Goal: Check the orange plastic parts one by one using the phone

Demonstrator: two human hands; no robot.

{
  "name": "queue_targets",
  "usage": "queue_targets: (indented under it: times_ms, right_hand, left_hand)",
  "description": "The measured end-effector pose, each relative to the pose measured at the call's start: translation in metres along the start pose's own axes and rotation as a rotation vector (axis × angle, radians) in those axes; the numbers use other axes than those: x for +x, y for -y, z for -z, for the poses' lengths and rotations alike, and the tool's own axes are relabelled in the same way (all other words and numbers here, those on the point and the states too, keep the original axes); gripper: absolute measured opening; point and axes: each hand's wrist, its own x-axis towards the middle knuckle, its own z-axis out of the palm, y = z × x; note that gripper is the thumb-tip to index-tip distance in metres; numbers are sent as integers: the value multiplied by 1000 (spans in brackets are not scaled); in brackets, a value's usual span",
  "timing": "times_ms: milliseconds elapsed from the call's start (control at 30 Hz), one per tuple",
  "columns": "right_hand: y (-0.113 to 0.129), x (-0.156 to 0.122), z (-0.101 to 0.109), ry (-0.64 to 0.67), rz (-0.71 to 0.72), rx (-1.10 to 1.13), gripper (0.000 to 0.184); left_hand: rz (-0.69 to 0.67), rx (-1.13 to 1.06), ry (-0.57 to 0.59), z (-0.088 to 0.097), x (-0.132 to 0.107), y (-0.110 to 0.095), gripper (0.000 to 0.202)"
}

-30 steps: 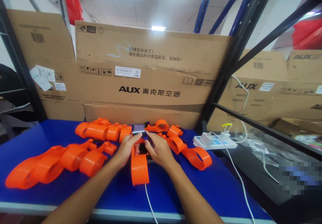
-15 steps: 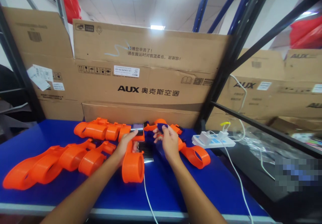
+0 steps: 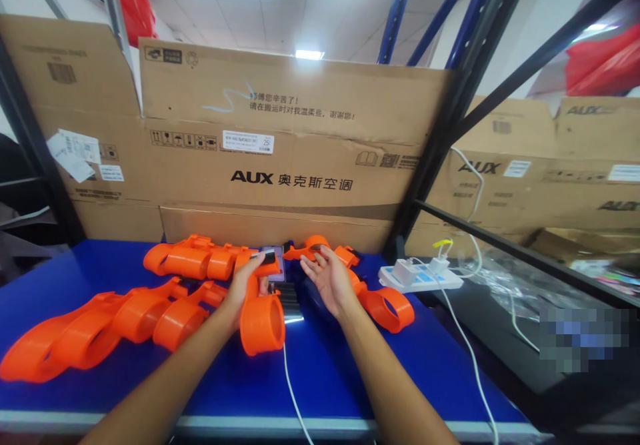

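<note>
My left hand (image 3: pixel 240 296) is closed around an orange plastic piece with a wide ring (image 3: pixel 263 325) at its lower end and a black part (image 3: pixel 269 257) at its top. My right hand (image 3: pixel 331 279) is turned palm up with its fingers apart and nothing in them. Between the hands lies a ribbed black block (image 3: pixel 287 296) on the blue tabletop. A flat, purplish-screened device (image 3: pixel 275 263) shows behind the held piece. Close to my right hand, partly hidden by it, are more orange pieces, among them an open loop (image 3: pixel 391 309).
Several orange ringed pieces lie in a front row (image 3: pixel 137 315) and a back row (image 3: pixel 187 262) on the left. A white power strip (image 3: pixel 421 276) with plugs sits at the right edge. Cardboard (image 3: pixel 290 158) walls off the back; a white cable (image 3: pixel 296 391) crosses the front.
My right hand has let go of a small dark blue thing and opened its fingers. The orange piece in my left hand has tilted slightly, and the device behind it shows more.
</note>
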Motion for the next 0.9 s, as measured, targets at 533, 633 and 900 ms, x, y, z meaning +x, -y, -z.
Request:
queue_targets:
  times_ms: [533, 633, 900]
  right_hand:
    - [12, -35, -17, 376, 761, -950, 28]
    - [9, -41, -21, 511, 837, -1031, 35]
    - [5, -35, -18, 410, 811, -1012, 25]
  left_hand:
    - [-164, 211, -119, -4, 2, 10, 65]
    - [-177, 207, -97, -2, 4, 11, 61]
    - [-174, 182, -117, 0, 4, 7, 68]
